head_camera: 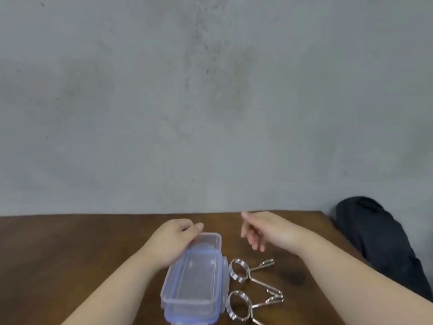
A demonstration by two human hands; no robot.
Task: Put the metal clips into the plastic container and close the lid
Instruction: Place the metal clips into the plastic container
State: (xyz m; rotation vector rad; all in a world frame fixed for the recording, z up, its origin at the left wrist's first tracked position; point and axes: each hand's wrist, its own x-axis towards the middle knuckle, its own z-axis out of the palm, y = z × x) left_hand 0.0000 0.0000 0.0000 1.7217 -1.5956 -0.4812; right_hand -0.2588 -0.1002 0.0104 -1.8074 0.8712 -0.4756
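Note:
A clear plastic container (194,277) lies on the brown wooden table (70,254), its open side up and nothing inside. Its lid (178,319), with a blue seal, sits partly under it at the near end. My left hand (173,240) grips the container's far left rim, fingers curled over the edge. Two metal spring clips lie just right of the container: one (239,269) farther away, one (237,304) nearer me, their handles pointing right. My right hand (264,231) hovers above the table beyond the clips, fingers apart and holding nothing.
A grey concrete wall rises behind the table's far edge. A black fabric object (379,242) lies off the table's right side. The table's right corner is near the right hand.

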